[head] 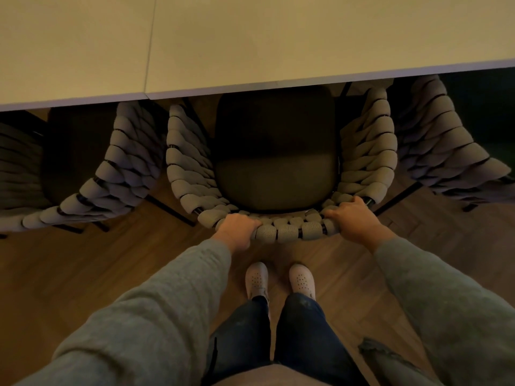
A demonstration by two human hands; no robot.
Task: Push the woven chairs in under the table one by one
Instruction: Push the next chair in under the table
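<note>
A grey woven chair (pixel 189 162) with a dark seat cushion stands right in front of me, its front part under the pale table (pixel 250 45). My left hand (pixel 237 229) grips the woven top of the backrest on its left side. My right hand (pixel 351 218) grips the same backrest rim on its right side. Another woven chair (pixel 111 179) stands to the left, partly under the table. A third woven chair (pixel 446 146) stands to the right, its front under the table edge.
The table edge (pixel 278 84) runs across the view above the chairs. My feet in white shoes (pixel 278 280) stand on the wooden floor (pixel 55 274) just behind the middle chair. Dark chair legs stick out on the floor between the chairs.
</note>
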